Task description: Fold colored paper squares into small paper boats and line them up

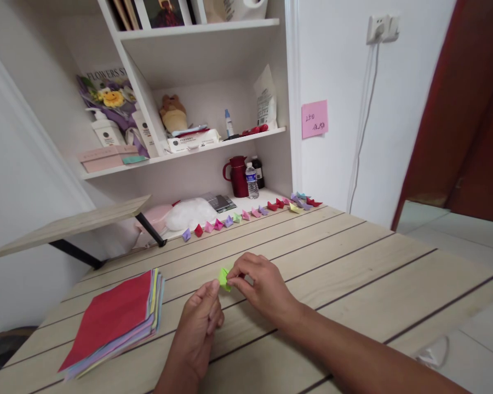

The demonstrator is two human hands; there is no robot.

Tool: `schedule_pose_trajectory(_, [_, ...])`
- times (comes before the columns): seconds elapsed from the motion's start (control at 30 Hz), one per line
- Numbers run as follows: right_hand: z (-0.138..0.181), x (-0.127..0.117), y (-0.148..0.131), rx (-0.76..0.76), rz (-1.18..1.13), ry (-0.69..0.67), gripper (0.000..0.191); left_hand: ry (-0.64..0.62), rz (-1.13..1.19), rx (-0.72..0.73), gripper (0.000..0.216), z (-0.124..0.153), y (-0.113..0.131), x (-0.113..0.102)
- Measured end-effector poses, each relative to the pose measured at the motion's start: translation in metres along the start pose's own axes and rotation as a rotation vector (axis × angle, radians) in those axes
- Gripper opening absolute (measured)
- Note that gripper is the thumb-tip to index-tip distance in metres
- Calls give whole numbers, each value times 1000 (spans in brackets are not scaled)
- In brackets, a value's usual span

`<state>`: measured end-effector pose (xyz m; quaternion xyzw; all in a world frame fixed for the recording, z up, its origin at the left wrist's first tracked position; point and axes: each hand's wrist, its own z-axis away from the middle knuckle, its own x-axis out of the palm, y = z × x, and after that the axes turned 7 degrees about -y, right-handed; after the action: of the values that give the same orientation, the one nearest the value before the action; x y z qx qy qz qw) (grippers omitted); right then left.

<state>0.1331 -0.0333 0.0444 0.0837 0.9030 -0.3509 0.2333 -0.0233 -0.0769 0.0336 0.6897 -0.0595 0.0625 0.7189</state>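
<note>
Head cam, near to far. Both forearms come in from the bottom edge and meet over the table (353, 273) approx. centre frame.

L hand (201, 323) is nearer me, fingers curled in, tips up at the near-left edge of the green piece (224, 278). Can't tell if it really grips or only touches; its own knuckles hide the contact.

R hand (258, 284) sits just beyond and to the right, closed in a fingertip pinch on the green piece, thumb under, fingers on top.

The green piece is small, folded paper, held just above the tabletop between the two hands. It lies left of the R hand and up-right of the L hand. Its long axis runs roughly near-left to far-right, tilted, w/ the lower end toward the L fingertips. The R hand has the surer hold; the L is the nearer one to me.

Left of the hands, well apart: a stack (115, 320) of coloured sheets, red on top, lying flat near the table's left edge.

Farther back, a row (250, 212) of small folded pieces, mixed colours, lines the far edge. A raised board (74, 224) juts out at far left.

Behind that, shelves w/ a red jug (238, 176) and a bottle (251, 181) just beside it. A pink note (314, 119) is stuck on the wall to the right.
</note>
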Motion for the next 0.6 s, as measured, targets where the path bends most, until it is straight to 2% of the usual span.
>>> schedule_pose_trajectory(0.13, [-1, -1, 0, 40, 14, 5, 18, 138, -144, 93, 48, -4, -2, -2])
schedule_pose_trajectory(0.23, [-1, -2, 1, 63, -4, 0, 19, 295, -292, 212, 47, -6, 0, -4])
schedule_pose_trajectory(0.3, [-2, -2, 2, 78, -23, -1, 20, 356, -391, 296, 44, -6, 3, -4])
schedule_pose_trajectory(0.37, [-2, -2, 3, 93, -40, -2, 20, 350, -468, 364, 38, -6, 5, -2])
schedule_pose_trajectory(0.47, [-3, -2, 4, 118, -68, 0, 19, 275, -517, 400, 29, -6, 6, 4])
schedule_pose_trajectory(0.6, [-3, -2, 5, 151, -106, 8, 19, 230, -488, 357, 37, -10, 1, 5])
